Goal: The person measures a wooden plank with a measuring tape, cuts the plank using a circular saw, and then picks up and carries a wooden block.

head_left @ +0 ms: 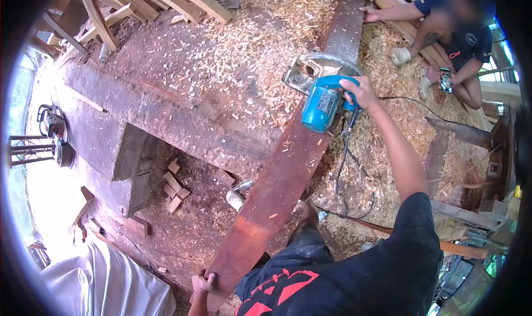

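Observation:
A long reddish-brown plank [282, 177] runs diagonally from the bottom centre up to the top. On its upper part rests a blue circular saw [321, 106] with a grey metal base and guard. My right hand [360, 92] is wrapped round the saw's rear handle. Near the bottom, my left hand [203, 283] grips the edge of the plank's near end, thumb on top. A black cord [344, 166] hangs from the saw. The blade's contact with the wood is hidden.
At the upper right a person [451, 33] crouches, one hand on the plank's far end, the other holding a phone [445, 79]. Loose boards [160, 0] lie at the top left. Wood shavings cover the ground. Small blocks [174, 191] and a white sheet [111, 283] are at the lower left.

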The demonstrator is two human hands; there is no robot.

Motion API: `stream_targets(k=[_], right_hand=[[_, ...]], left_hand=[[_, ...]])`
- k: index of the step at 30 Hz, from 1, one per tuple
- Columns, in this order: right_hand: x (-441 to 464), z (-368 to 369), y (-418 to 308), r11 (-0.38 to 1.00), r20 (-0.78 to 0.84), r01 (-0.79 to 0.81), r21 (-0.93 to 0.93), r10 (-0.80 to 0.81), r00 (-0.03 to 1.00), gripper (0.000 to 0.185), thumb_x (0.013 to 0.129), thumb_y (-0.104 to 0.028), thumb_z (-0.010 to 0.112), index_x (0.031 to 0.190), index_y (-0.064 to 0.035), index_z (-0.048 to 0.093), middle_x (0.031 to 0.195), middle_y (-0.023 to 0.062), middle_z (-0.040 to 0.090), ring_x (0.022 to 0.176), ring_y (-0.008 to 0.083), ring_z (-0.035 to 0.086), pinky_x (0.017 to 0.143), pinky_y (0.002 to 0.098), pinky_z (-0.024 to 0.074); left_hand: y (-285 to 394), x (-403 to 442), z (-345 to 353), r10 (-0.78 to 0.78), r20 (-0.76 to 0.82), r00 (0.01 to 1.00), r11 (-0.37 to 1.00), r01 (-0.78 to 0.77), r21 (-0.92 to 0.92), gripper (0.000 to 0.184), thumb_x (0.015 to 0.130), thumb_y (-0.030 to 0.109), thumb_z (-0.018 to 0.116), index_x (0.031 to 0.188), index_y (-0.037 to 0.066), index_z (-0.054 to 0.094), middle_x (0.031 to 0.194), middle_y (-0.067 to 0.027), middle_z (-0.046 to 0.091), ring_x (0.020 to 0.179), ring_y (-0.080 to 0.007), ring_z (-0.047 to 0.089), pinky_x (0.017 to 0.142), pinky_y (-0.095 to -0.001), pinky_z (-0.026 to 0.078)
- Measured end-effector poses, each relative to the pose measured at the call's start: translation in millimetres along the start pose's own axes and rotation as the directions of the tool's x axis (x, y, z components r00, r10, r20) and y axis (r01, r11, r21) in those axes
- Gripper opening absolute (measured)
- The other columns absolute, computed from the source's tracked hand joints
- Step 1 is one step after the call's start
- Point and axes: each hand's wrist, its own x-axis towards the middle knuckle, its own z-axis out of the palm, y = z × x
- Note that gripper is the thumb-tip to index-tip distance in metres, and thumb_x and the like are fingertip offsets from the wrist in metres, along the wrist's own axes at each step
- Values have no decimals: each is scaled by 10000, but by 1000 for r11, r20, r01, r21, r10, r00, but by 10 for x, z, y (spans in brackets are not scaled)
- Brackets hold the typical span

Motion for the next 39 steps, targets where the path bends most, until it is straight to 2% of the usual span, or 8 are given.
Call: stream_targets(k=[10,13,27,30,36,39], right_hand=[[-16,18,-33,1000,9,-17,2,16,1000,394,845,-358,627,763,27,627,513,30,516,414,95,465,397,239,355],[10,29,-11,1000,-1,13,5,-13,1000,414,838,-385,639,700,4,605,491,19,505,397,89,463,383,245,361],[23,56,-126,1000,7,3,-15,-3,1000,408,842,-378,635,672,-9,601,478,17,498,390,86,456,378,243,349],[34,58,-115,1000,13,1,-9,0,1000,408,840,-371,638,658,-9,593,476,15,496,385,85,451,376,243,344],[79,83,-96,1000,18,4,14,-4,1000,396,835,-365,648,645,-23,582,475,12,493,376,82,440,369,242,331],[170,77,-91,1000,53,14,-20,-13,998,396,831,-370,651,653,-21,597,476,11,496,381,81,442,375,242,331]], left_hand=[[-112,2,98,-45,28,999,999,45,-4,802,693,753,480,916,4,662,699,-251,621,719,-435,617,652,-485,489],[-105,4,112,-30,14,999,999,31,-20,823,692,766,473,909,-5,662,695,-248,622,717,-431,619,657,-482,490],[-10,54,40,-9,-25,1000,999,8,-34,817,715,767,449,852,-9,669,640,-250,599,685,-422,623,621,-463,493],[-73,55,87,-32,8,999,998,32,-61,748,703,732,505,872,18,649,669,-233,616,704,-432,617,635,-477,487],[-118,57,110,-10,4,1000,1000,10,-21,726,704,696,535,937,18,653,658,-223,617,693,-422,621,636,-470,493],[-63,71,53,-52,32,998,998,53,-41,732,696,687,546,964,15,653,678,-228,624,698,-418,624,642,-471,494]])
